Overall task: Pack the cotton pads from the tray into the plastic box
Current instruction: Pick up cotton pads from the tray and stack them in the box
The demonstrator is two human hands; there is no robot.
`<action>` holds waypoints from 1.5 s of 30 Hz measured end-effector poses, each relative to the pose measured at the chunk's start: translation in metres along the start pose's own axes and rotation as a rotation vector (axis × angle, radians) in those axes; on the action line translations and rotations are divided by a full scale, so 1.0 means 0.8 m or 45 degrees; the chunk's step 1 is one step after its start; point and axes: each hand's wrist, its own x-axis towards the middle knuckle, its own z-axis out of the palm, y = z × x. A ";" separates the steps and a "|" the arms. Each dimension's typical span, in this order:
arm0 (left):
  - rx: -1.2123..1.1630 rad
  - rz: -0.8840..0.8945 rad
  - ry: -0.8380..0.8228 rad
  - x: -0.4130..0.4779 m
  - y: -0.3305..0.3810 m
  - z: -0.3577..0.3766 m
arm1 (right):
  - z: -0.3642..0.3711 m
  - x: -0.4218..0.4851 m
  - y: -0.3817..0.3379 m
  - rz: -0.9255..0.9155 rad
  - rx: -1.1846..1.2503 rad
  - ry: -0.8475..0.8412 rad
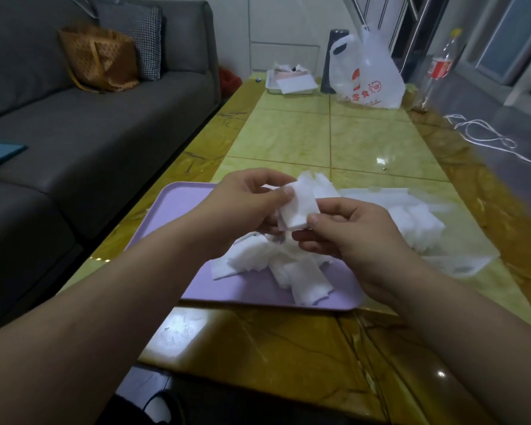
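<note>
A lilac tray (172, 210) lies on the table in front of me with a loose heap of white cotton pads (288, 268) on it. My left hand (246, 207) and my right hand (350, 231) are raised together above the tray. Both pinch a small stack of cotton pads (299, 207) between thumb and fingers. To the right of the tray stands the clear plastic box (460, 259), with several white pads (417, 222) packed inside it. My right hand hides part of the box's left side.
The yellow-green marble table (319, 139) stretches away from me. A white tray with papers (292, 82), a printed plastic bag (368, 75) and a bottle (439, 65) stand at its far end. A grey sofa (74, 133) runs along the left, and white cord (488, 139) lies at the right.
</note>
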 end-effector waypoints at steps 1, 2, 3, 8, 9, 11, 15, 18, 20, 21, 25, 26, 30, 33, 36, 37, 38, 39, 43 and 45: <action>-0.015 0.003 0.019 0.002 -0.003 0.002 | -0.002 0.002 0.001 0.006 0.011 0.002; -0.028 0.000 0.031 0.003 -0.006 0.003 | -0.004 0.005 0.003 0.011 0.011 0.008; -0.029 -0.006 0.034 0.005 -0.009 0.003 | -0.004 0.006 0.004 0.010 -0.003 0.025; 0.146 -0.104 -0.073 0.008 -0.016 0.000 | -0.012 0.014 0.009 -0.107 -0.317 0.192; 0.166 -0.124 -0.108 0.009 -0.016 0.000 | -0.013 0.015 0.009 -0.117 -0.332 0.186; 0.172 -0.128 -0.138 0.009 -0.016 0.002 | -0.013 0.015 0.008 -0.109 -0.293 0.128; 0.123 -0.036 -0.115 0.011 -0.018 0.006 | -0.011 0.015 0.010 -0.112 -0.275 0.106; 0.059 0.010 -0.092 0.012 -0.020 0.006 | -0.013 0.016 0.011 -0.116 -0.255 0.142; 0.053 -0.028 -0.125 0.010 -0.020 0.004 | -0.011 0.015 0.011 -0.120 -0.220 0.172; 0.094 -0.054 -0.158 0.008 -0.020 0.005 | -0.010 0.015 0.011 -0.121 -0.203 0.185; 0.156 -0.059 -0.237 -0.001 -0.022 0.009 | -0.007 0.013 0.014 -0.123 -0.244 0.215; 0.117 -0.049 -0.231 -0.001 -0.022 0.010 | -0.008 0.013 0.014 -0.119 -0.271 0.221; 0.040 -0.051 -0.203 0.001 -0.024 0.010 | -0.009 0.012 0.013 -0.073 -0.260 0.230; 0.061 -0.009 -0.150 0.003 -0.027 0.010 | -0.008 0.014 0.012 -0.033 -0.151 0.199; 0.070 0.017 -0.088 0.005 -0.021 0.005 | -0.007 0.014 0.011 0.011 -0.142 0.142; 0.111 0.024 -0.016 0.008 -0.020 0.001 | -0.008 0.015 0.012 0.014 -0.148 0.160; 0.233 0.054 0.087 0.011 -0.022 -0.004 | -0.009 0.016 0.013 0.017 -0.160 0.196; 0.439 0.108 0.189 0.014 -0.027 -0.009 | -0.010 0.017 0.014 0.026 -0.174 0.238; 0.938 0.145 0.192 0.015 -0.047 -0.010 | -0.013 0.022 0.018 0.050 -0.251 0.354; 0.970 0.090 0.159 0.014 -0.053 0.000 | -0.014 0.022 0.019 0.057 -0.275 0.365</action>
